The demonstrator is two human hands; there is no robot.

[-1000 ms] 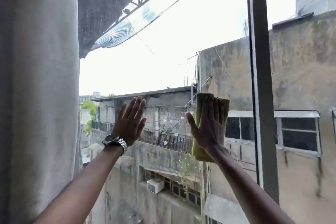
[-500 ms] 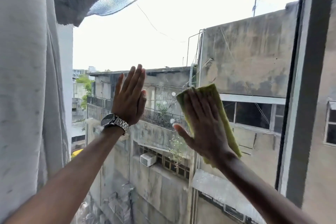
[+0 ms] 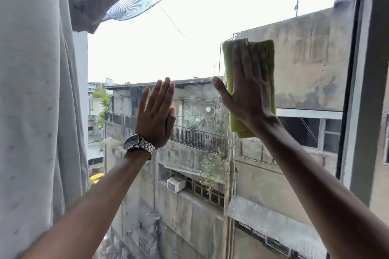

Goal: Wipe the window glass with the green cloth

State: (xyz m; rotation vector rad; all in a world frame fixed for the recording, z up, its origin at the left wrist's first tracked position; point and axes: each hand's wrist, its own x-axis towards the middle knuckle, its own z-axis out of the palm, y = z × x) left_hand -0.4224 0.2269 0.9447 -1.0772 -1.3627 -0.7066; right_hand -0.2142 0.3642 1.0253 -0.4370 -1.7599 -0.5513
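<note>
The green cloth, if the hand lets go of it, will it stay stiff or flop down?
Probably flop: the green cloth looks soft and folded, held flat only by the right hand pressing it on the glass. It likely weighs little.

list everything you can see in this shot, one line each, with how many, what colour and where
green cloth: one, yellow-green, flat on the glass under the right hand
window glass: one pane, clear, across the middle
window frame: one upright, grey, right edge
curtain: one, pale grey, left side
buildings outside: several, stained grey concrete, beyond the glass
air conditioner: one, white, on a wall outside, low centre
wristwatch: one, silver metal, left wrist
left hand: bare, open, flat against the glass
right hand: bare, open, pressing the cloth
</note>
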